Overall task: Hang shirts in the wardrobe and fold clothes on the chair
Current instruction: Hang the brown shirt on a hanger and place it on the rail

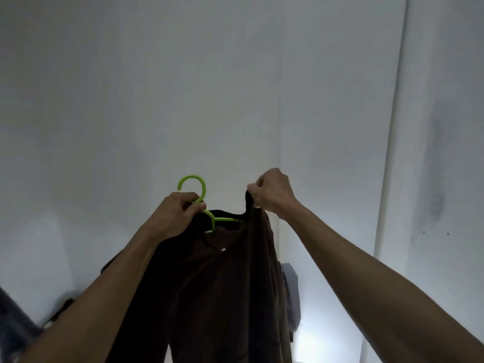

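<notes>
A dark brown shirt hangs down in front of me, partly threaded onto a lime green plastic hanger. My left hand grips the hanger's neck just below the hook. My right hand pinches the shirt's right shoulder and lifts it up beside the hanger's right arm. The hanger's left arm is hidden inside the fabric. No wardrobe rail or chair shows.
Plain white walls fill the view, meeting in a corner to the right of my right hand. A white vertical panel edge runs down the right side. Grey cloth shows behind the shirt, and dark items lie low at the left.
</notes>
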{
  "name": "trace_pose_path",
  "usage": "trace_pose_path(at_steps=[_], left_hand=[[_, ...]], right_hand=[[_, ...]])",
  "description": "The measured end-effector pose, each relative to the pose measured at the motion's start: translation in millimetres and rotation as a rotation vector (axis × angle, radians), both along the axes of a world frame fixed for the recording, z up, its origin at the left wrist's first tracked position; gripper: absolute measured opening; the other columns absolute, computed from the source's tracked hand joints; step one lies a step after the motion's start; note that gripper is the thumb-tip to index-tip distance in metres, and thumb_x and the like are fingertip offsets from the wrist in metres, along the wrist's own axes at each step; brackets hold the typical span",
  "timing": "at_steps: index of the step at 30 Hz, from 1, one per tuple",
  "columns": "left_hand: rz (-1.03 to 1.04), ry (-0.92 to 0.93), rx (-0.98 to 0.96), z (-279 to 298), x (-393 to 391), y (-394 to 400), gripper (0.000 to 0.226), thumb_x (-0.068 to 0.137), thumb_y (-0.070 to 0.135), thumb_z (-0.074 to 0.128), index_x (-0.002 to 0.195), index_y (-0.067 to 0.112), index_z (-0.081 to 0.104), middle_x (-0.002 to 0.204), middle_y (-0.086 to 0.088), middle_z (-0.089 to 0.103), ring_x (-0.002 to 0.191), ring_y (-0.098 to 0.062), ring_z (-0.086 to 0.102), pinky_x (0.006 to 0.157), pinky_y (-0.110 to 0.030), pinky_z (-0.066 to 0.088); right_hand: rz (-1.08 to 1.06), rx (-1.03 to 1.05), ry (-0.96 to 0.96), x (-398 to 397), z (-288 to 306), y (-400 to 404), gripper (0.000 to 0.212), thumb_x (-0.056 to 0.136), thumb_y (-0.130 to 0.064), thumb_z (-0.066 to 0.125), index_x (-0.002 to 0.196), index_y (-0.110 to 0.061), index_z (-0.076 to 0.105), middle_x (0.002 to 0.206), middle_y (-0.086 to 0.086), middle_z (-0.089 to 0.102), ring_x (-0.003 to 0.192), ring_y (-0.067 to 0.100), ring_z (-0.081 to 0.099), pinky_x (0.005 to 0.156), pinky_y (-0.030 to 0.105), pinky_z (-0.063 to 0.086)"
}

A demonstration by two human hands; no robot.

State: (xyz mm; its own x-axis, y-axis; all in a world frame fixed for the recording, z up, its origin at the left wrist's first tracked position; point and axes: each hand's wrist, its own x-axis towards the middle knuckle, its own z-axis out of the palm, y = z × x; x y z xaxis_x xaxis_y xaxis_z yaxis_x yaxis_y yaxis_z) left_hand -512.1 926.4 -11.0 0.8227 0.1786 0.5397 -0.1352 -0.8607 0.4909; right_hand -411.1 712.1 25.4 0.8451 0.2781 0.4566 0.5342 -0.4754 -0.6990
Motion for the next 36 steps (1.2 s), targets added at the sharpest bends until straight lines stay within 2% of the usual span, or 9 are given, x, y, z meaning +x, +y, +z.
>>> trace_pose_path(at_steps=[4, 6, 9, 11, 16, 26, 30, 33, 36], left_hand=[[0.049, -0.111, 0.01, 13.9, 10.5, -22.5, 0.029, 0.098, 0.031, 0.059, 0.072, 0.017, 0.063, 0.06, 0.003, 0.059, 0.051, -0.004, 0.05, 0.053, -0.021, 0.037], [0.052, -0.157, -0.078, 20.5, 7.5, -19.5, 0.029, 0.098, 0.033, 0.058, 0.074, 0.019, 0.065, 0.062, 0.004, 0.061, 0.054, -0.004, 0.052, 0.057, -0.024, 0.041], [0.016, -0.165, -0.194, 26.8, -3.6, -3.2, 0.028, 0.098, 0.035, 0.058, 0.079, 0.019, 0.069, 0.065, 0.005, 0.061, 0.06, -0.008, 0.054, 0.065, -0.028, 0.043], [-0.004, -0.17, -0.221, 30.0, -10.9, 6.9, 0.027, 0.098, 0.035, 0.058, 0.08, 0.019, 0.07, 0.065, 0.006, 0.06, 0.06, -0.008, 0.052, 0.066, -0.029, 0.042], [-0.037, -0.152, -0.238, 33.5, -13.8, 10.4, 0.029, 0.099, 0.035, 0.058, 0.08, 0.018, 0.07, 0.068, 0.002, 0.061, 0.064, -0.01, 0.055, 0.07, -0.031, 0.044], [-0.112, -0.122, -0.253, 45.2, -12.7, -0.4, 0.027, 0.099, 0.037, 0.056, 0.087, 0.02, 0.074, 0.074, 0.006, 0.068, 0.069, -0.005, 0.061, 0.071, -0.025, 0.046], [0.016, -0.12, -0.128, 36.2, -15.2, 21.8, 0.025, 0.094, 0.051, 0.058, 0.107, 0.033, 0.07, 0.088, 0.01, 0.07, 0.081, -0.005, 0.065, 0.074, -0.028, 0.048], [0.204, -0.059, 0.075, 10.1, -23.6, 46.9, 0.026, 0.093, 0.058, 0.054, 0.092, 0.033, 0.062, 0.081, 0.01, 0.066, 0.078, -0.014, 0.064, 0.07, -0.038, 0.053], [0.171, -0.134, 0.04, -11.2, -24.6, 52.1, 0.024, 0.1, 0.046, 0.049, 0.086, 0.031, 0.062, 0.078, 0.013, 0.065, 0.077, -0.012, 0.063, 0.072, -0.044, 0.055]], right_hand=[[0.221, -0.231, -0.056, -27.3, 13.8, 16.6, 0.036, 0.092, -0.031, 0.062, 0.067, -0.008, 0.072, 0.053, 0.0, 0.068, 0.054, 0.012, 0.067, 0.062, 0.026, 0.056], [0.287, -0.223, -0.048, -28.1, 16.9, 8.8, 0.037, 0.096, -0.037, 0.057, 0.079, -0.01, 0.076, 0.07, 0.0, 0.074, 0.066, 0.011, 0.069, 0.065, 0.023, 0.052], [0.245, -0.278, -0.158, -3.7, 9.4, -19.5, 0.029, 0.097, -0.032, 0.057, 0.119, -0.019, 0.07, 0.116, 0.0, 0.069, 0.102, 0.015, 0.063, 0.084, 0.025, 0.044], [0.277, -0.433, -0.135, 10.8, -6.9, -35.9, 0.034, 0.099, -0.035, 0.056, 0.13, -0.022, 0.061, 0.123, -0.002, 0.065, 0.108, 0.017, 0.06, 0.089, 0.028, 0.045], [0.345, -0.326, -0.224, 18.4, -39.3, -33.2, 0.024, 0.103, -0.032, 0.053, 0.105, -0.015, 0.07, 0.09, 0.0, 0.068, 0.082, 0.017, 0.062, 0.071, 0.031, 0.049], [0.37, -0.242, -0.33, 5.1, -26.0, 5.8, 0.027, 0.102, -0.04, 0.05, 0.096, -0.019, 0.067, 0.084, -0.001, 0.064, 0.08, 0.019, 0.059, 0.074, 0.045, 0.052], [0.281, -0.17, -0.311, 13.3, -16.3, -5.8, 0.026, 0.1, -0.044, 0.051, 0.092, -0.026, 0.067, 0.085, -0.006, 0.066, 0.084, 0.018, 0.061, 0.077, 0.042, 0.052], [0.219, -0.149, -0.3, 27.1, -10.7, -29.6, 0.023, 0.1, -0.041, 0.054, 0.088, -0.028, 0.068, 0.079, -0.008, 0.065, 0.08, 0.016, 0.06, 0.074, 0.035, 0.049], [0.232, -0.119, -0.248, 31.5, -11.2, -42.7, 0.024, 0.101, -0.039, 0.055, 0.084, -0.027, 0.066, 0.075, -0.006, 0.064, 0.073, 0.012, 0.059, 0.066, 0.03, 0.044]])
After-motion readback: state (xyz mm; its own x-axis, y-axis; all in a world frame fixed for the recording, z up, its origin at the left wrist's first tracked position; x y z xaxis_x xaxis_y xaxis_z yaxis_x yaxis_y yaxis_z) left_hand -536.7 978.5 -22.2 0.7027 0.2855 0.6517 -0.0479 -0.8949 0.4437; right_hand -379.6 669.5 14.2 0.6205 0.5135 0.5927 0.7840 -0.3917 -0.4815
